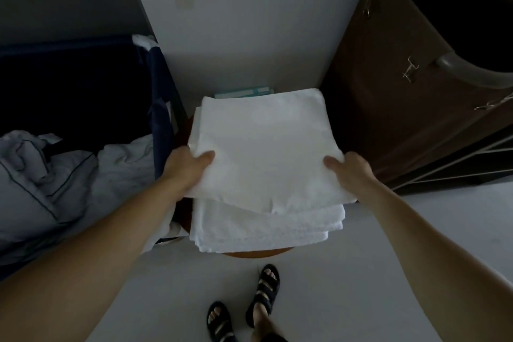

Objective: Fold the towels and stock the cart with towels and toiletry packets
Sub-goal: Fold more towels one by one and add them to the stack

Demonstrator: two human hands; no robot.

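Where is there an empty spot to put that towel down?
Bare floor lies between the stool and the sandals, and at right beside the brown cart. The stool is crowded: the towel stack covers it, teal packets behind. The blue hamper holds crumpled linen. The left hand and right hand grip the folded towel.

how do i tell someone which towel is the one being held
Between the dark blue laundry bin and the brown cart stands a round brown stool piled with folded white towels. It is the top towel: unlike those beneath, it is gripped at its sides by the left hand and right hand.
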